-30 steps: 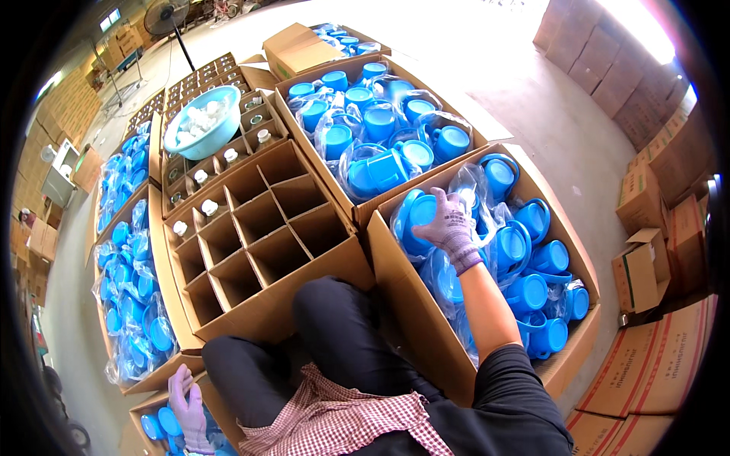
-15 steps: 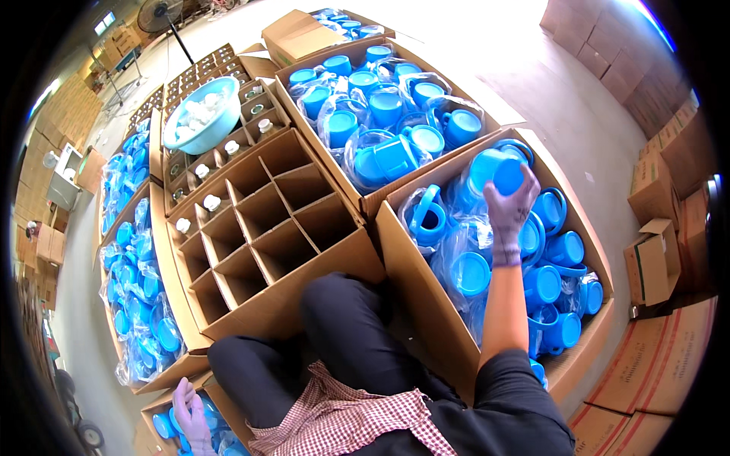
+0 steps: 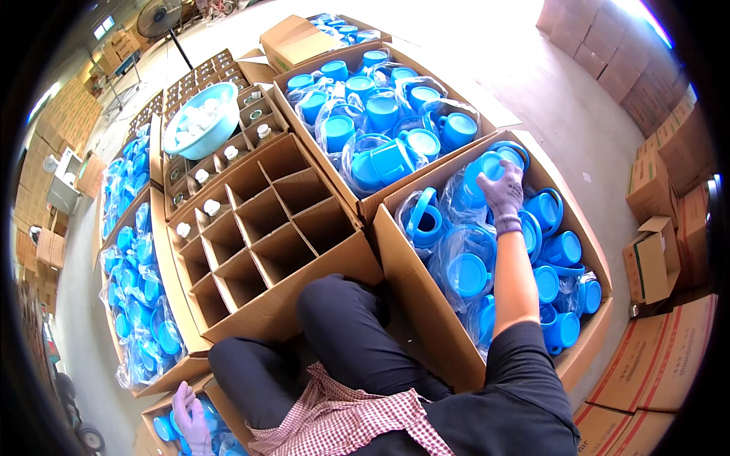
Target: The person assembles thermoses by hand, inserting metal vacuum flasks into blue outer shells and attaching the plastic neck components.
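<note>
The person's right hand (image 3: 503,196), in a purple glove, lies on a blue cup (image 3: 480,167) toward the far end of the open right-hand carton (image 3: 414,292); its fingers curve against the cup, though I cannot tell whether they grip it. The left hand (image 3: 192,424), likewise gloved, is over the near left carton (image 3: 228,406) of blue cups, fingers loosely extended and apart. Between the hands and farther off stands a divided carton (image 3: 342,254), two white-capped bottles (image 3: 211,207) in its left cells.

mugs (image 3: 469,275): in right carton (image 3: 414,281) | divided carton (image 3: 334,262): left alongside | basin (image 3: 204,144): behind divided carton
</note>
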`<action>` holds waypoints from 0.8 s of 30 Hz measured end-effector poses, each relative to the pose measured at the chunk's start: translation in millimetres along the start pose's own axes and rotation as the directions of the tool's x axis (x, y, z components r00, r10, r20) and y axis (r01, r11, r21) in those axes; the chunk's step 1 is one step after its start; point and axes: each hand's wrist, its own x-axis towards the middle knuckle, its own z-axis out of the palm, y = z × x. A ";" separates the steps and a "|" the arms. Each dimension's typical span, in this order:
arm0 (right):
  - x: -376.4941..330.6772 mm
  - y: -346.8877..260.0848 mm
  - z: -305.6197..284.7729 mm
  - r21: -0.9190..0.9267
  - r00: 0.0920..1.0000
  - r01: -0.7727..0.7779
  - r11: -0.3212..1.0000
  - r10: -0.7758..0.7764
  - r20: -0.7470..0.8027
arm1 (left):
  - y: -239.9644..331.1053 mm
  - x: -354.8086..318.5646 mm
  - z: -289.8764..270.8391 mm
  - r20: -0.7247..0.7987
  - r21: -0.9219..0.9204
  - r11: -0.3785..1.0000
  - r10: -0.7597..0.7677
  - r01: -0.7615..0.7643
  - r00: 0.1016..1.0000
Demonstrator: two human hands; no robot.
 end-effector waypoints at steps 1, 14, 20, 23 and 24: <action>-3.5 8.7 3.6 0.003 0.956 0.258 0.966 -0.255 -0.147 | -3.6 -0.6 -2.2 -0.012 -0.013 1.000 -0.006 0.006 1.000; -115.3 -37.4 18.5 0.233 0.841 0.339 0.911 -0.405 0.358 | 43.8 28.5 26.4 0.096 -0.050 0.990 0.133 -0.129 0.986; -57.1 17.1 13.6 -0.254 0.996 0.047 0.966 -0.026 0.083 | 7.2 20.6 15.4 0.047 -0.059 0.996 0.069 -0.066 0.997; -35.8 50.6 19.7 -0.261 0.702 0.081 0.962 0.131 0.700 | 3.9 15.4 11.5 0.039 -0.054 0.998 0.026 -0.024 0.999; -41.4 51.8 20.4 -0.203 0.705 0.114 0.972 0.065 0.706 | 2.7 13.1 13.2 0.041 -0.060 0.998 0.020 -0.017 0.999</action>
